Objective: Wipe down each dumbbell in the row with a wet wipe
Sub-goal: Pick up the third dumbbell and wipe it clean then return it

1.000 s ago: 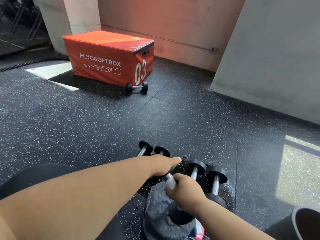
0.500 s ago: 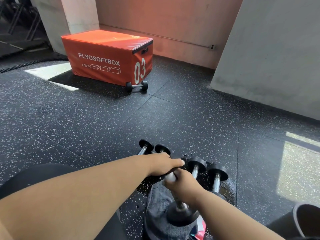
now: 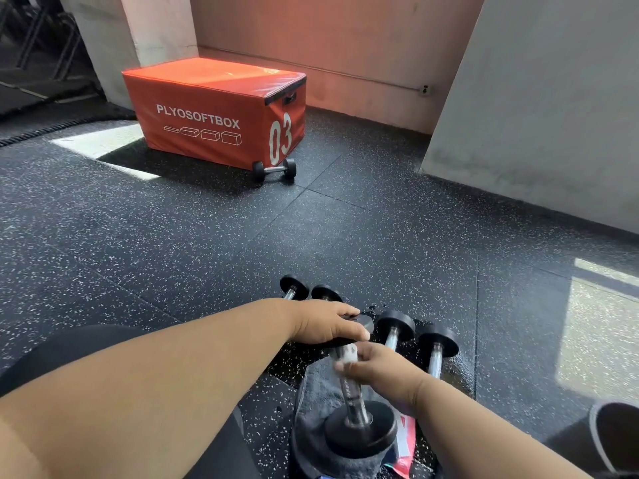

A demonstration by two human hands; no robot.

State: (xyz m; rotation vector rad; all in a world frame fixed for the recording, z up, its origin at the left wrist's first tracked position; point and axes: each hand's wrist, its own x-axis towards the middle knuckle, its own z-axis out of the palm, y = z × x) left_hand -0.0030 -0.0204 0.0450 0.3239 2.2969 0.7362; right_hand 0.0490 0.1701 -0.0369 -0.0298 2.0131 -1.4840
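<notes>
One dumbbell [image 3: 352, 392] at 6 o'clock, near end on grey towel [image 3: 311, 420] | left hand [image 3: 328, 326] clasps far head | right hand [image 3: 383, 375] fingers curled round handle, wipe [image 3: 345, 354] blurred | two dumbbells [image 3: 415, 344] at 3 o'clock | orange box [image 3: 214, 112] at 11.

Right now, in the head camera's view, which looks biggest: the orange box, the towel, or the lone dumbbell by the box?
1. Orange box
2. Towel, though nearness inflates it
3. Lone dumbbell

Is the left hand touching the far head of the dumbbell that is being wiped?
Touching. In the head view the left hand lies on top of the dumbbell, its fingers curled over the far head.
</notes>
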